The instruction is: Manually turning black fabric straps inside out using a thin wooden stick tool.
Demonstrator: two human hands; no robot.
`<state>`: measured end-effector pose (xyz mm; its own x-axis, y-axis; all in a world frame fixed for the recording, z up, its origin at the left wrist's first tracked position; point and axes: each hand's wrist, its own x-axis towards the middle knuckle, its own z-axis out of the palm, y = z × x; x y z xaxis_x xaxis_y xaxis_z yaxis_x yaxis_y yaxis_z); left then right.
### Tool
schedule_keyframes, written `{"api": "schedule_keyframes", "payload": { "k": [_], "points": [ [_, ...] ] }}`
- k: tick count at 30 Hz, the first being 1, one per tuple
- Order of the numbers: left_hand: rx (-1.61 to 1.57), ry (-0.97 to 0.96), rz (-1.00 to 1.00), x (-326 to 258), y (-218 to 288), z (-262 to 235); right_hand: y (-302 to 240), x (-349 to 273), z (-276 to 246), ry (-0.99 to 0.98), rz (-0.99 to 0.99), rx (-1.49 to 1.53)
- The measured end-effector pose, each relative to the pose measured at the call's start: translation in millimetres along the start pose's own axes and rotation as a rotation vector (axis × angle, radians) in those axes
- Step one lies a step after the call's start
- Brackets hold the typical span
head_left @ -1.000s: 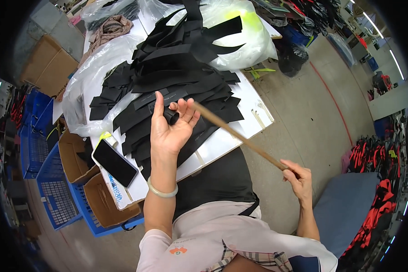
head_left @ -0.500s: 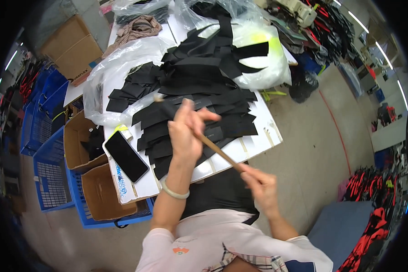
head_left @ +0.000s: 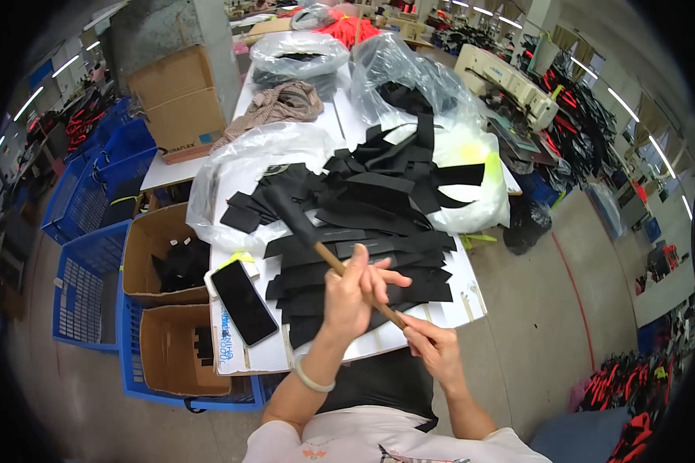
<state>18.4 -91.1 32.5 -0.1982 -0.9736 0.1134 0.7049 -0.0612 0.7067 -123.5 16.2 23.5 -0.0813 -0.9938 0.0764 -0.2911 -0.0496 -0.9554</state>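
**Stick pushed into a black sleeve**

Since a second ago, both hands have drawn together low over the table, and the thin wooden stick (head_left: 361, 287) now wears a black fabric tube (head_left: 289, 214) on its far end, pointing to ten o'clock. Left hand (head_left: 350, 291) is wrapped around the stick's middle to steady it; right hand (head_left: 432, 345) pinches the near end, likely to drive it. Black cut fabric strips (head_left: 378, 208) are heaped at twelve o'clock on the white table (head_left: 471, 305); a black smartphone (head_left: 244, 302) lies at nine.
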Motion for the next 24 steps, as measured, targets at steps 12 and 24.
{"api": "schedule_keyframes", "payload": {
  "k": [12,24],
  "points": [
    [-0.224,-0.008,0.118,37.0,70.9,-23.0,14.1,-7.7,-22.5,-0.041,-0.139,-0.070],
    [-0.164,0.090,0.085,12.4,54.5,-3.6,9.6,-4.5,-21.9,-0.136,-0.044,0.095]
  ]
}}
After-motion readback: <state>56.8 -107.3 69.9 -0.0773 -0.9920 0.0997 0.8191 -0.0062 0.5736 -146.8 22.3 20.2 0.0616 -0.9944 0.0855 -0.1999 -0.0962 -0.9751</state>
